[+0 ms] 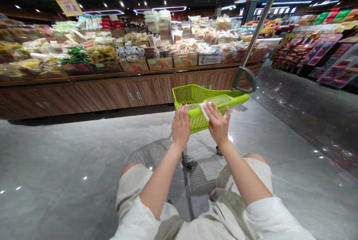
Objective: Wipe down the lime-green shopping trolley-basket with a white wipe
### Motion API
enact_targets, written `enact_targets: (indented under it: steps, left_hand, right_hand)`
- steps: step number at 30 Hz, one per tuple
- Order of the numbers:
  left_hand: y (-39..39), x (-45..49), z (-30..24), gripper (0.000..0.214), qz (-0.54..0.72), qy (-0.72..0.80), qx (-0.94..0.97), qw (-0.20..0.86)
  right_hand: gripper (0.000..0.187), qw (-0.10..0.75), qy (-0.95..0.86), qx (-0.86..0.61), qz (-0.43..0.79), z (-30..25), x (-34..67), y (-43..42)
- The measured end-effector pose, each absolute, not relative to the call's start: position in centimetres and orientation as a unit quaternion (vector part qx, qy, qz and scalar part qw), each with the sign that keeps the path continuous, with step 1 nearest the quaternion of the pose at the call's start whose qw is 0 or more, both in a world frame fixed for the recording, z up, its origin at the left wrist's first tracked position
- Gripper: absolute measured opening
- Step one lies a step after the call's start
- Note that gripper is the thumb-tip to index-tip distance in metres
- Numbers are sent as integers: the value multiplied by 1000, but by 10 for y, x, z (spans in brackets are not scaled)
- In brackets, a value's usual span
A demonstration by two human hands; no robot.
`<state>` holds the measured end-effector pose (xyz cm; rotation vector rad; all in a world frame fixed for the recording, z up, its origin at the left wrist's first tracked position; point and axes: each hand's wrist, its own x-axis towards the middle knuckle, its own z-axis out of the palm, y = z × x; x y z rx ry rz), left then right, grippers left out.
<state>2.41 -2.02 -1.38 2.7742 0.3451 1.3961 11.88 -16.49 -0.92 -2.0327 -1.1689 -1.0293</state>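
In front of my knees stands a small lime-green shopping cart (200, 123) with perforated basket walls and small wheels below. My left hand (181, 126) holds the basket's near left corner, its fingers close together over the rim. A white cloth or tissue (204, 111) is pressed against the near rim under the fingers of my right hand (219, 122). My right thumb sticks up, apart from the fingers. A clear panel (219, 100) lies on the cart's upper side, partly behind my right hand. My palms are hidden.
A grey loop handle (246, 79) and a slanting metal pole (261, 24) rise at the cart's right. Behind it runs a wood-fronted display counter (125, 92) stacked with packaged food. More shelves (335, 53) stand at right. The grey floor (84, 158) is glossy.
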Motion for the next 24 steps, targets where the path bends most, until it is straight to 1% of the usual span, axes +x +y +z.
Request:
enact_targets:
  steps: [4, 7, 10, 14, 16, 19, 21, 24]
  left_hand:
    - [-27, 17, -13, 65, 432, 77, 898, 10]
    - [-37, 13, -19, 68, 416, 56, 908, 1]
    - [-43, 13, -25, 69, 413, 91, 906, -2]
    - [-42, 13, -27, 69, 406, 94, 909, -10]
    - [-41, 11, -25, 70, 407, 83, 910, -11]
    - [-40, 10, -23, 72, 409, 71, 910, -4]
    - [-41, 9, -23, 73, 414, 68, 908, 4]
    - [-41, 9, -23, 73, 424, 67, 903, 22]
  right_hand:
    - [65, 325, -372, -774, -397, -10, 122, -167]
    - [65, 340, -393, -764, -382, -12, 97, -149]
    - [64, 326, -449, -752, -355, -12, 79, -141]
    - [62, 283, -461, -754, -372, -11, 99, -160]
    - [62, 293, -418, -764, -395, -10, 118, -172]
    - [62, 331, -345, -772, -420, -10, 129, -176]
    - [63, 336, -351, -770, -413, -11, 120, -168]
    - [61, 320, -417, -760, -381, -11, 94, -150]
